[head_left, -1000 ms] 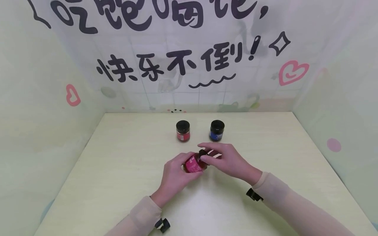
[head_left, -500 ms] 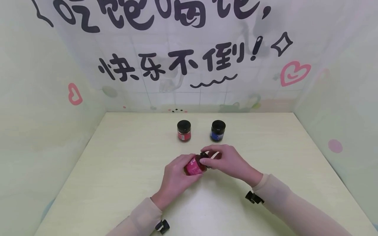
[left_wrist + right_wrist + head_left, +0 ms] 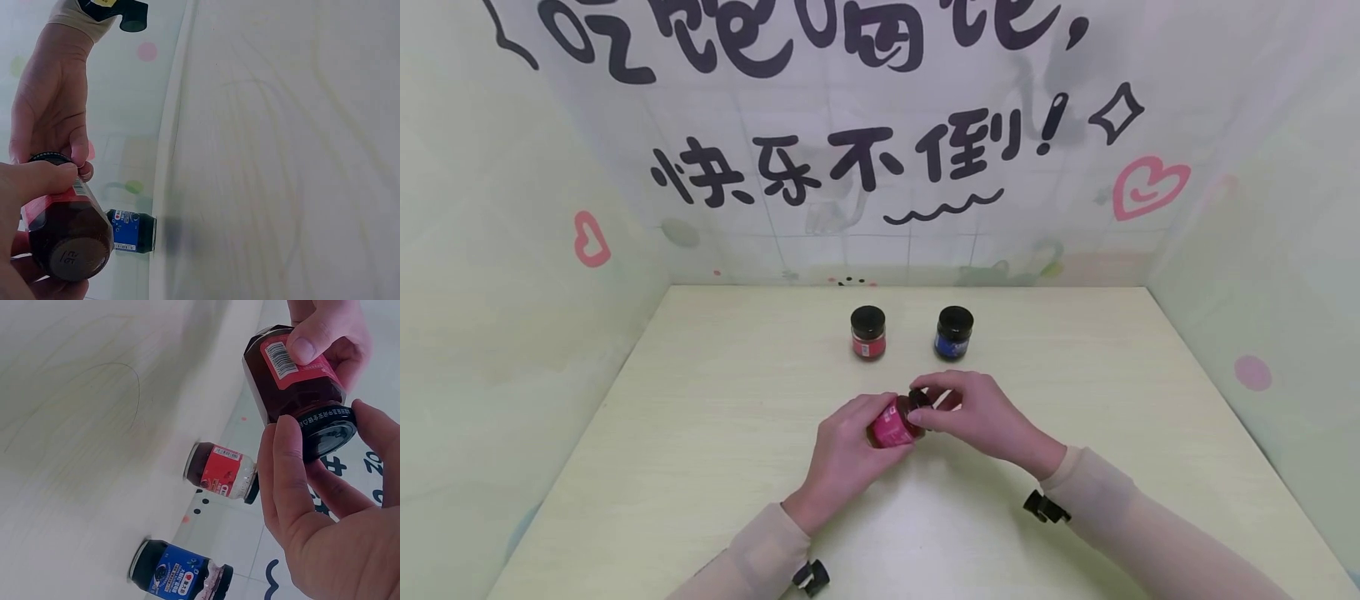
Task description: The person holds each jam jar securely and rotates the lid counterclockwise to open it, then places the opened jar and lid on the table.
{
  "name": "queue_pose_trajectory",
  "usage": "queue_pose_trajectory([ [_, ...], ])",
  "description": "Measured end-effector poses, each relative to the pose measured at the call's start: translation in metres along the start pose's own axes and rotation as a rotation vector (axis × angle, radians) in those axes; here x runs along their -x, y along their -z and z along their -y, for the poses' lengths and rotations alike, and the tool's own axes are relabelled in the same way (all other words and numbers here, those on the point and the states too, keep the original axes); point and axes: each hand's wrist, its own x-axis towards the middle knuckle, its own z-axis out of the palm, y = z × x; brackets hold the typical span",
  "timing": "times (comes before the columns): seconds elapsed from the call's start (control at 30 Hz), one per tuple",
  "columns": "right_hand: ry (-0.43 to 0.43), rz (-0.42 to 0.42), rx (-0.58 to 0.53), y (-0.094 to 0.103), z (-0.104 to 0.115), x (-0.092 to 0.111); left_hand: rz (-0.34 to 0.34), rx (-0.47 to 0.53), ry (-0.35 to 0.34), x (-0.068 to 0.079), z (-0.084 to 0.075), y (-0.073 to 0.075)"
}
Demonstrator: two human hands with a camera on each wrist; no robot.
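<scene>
My left hand grips a glass jar of dark contents with a pink-red label, tilted and held over the table. Its thumb lies across the label, and the marked base faces the left wrist camera. My right hand holds the jar's black lid between thumb and fingers, at the jar's upper right end in the head view. The lid sits on the jar's mouth.
A red-labelled jar and a blue-labelled jar, both black-lidded, stand upright side by side behind the hands. The pale table ends at a printed back wall, with side walls left and right.
My right hand's fingers have closed in around the lid from a looser, more spread pose. Both hands and the jar have shifted slightly down in the head view; the two standing jars stay put.
</scene>
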Motion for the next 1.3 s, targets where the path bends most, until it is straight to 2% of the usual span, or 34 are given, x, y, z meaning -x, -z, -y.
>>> queue_pose_trajectory([
  [0.47, 0.011, 0.028, -0.008, 0.0001, 0.0003, -0.0001, 0.013, -0.015, -0.017, 0.0017, 0.0014, 0.0014],
  [0.87, 0.06, 0.004, -0.041, -0.0024, -0.0038, 0.0015, 0.005, -0.02, -0.08, 0.0008, 0.0017, 0.0038],
  [1.3, 0.092, -0.016, -0.045, -0.0036, -0.0038, 0.0049, 0.013, -0.004, -0.077, 0.0021, 0.0008, 0.0053],
])
